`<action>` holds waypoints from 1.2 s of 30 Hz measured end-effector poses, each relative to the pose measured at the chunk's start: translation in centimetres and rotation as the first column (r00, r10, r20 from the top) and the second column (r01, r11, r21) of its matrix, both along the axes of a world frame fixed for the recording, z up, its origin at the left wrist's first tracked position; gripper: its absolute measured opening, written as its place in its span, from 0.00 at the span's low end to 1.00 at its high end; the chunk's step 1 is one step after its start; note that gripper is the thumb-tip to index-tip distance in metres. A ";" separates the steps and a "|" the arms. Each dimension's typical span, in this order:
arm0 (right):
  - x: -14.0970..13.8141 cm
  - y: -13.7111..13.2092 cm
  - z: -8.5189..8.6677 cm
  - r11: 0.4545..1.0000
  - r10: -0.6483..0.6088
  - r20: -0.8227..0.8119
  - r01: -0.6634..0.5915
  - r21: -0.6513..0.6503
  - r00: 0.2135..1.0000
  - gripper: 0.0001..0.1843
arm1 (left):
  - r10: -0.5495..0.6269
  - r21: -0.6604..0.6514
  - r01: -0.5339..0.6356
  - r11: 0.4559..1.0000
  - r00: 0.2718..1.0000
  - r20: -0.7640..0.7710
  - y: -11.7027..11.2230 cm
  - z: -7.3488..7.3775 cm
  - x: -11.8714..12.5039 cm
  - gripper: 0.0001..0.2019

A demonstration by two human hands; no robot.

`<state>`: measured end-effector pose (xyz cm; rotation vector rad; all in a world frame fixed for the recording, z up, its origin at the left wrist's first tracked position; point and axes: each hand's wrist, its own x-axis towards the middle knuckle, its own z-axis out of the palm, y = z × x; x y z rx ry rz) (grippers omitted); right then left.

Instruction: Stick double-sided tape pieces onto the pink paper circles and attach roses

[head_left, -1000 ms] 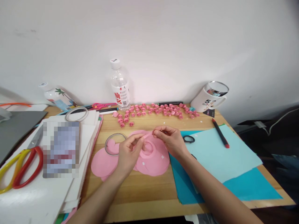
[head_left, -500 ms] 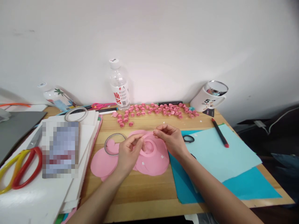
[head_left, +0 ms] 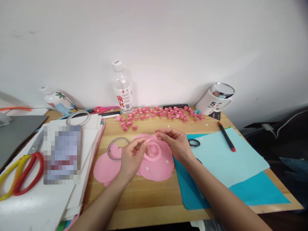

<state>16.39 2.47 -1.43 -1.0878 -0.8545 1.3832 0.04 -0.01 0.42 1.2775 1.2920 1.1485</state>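
A pink paper spiral strip hangs in loops between my hands, above a stack of pink paper circles. My left hand pinches the strip between thumb and fingers on its left side. The strip's end is in the fingertips of my right hand, where a small rolled bit shows. More pink circles lie to the left, with a roll of tape resting over them. Behind the hands sit several small rolled pink paper roses.
Stacked papers with red-and-yellow scissors lie at left. A clear bottle and a white mug stand by the wall. At right, blue sheets carry a light-blue sheet and a marker. Black scissors handles poke out.
My right hand's fingertips have shifted slightly left and up, turning at the strip's end. My left hand has barely moved.
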 end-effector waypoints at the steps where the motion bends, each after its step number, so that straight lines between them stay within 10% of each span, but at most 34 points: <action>1: 0.0 0.0 0.0 1.000 -0.004 -0.007 0.004 0.002 1.000 0.10 | 0.000 -0.002 0.000 1.000 1.000 -0.001 0.0 0.0 0.0 0.08; 36: 0.1 0.0 0.0 0.998 0.015 0.054 -0.019 0.063 0.998 0.07 | -0.038 0.011 0.038 0.999 0.999 -0.009 0.1 -0.1 -0.2 0.09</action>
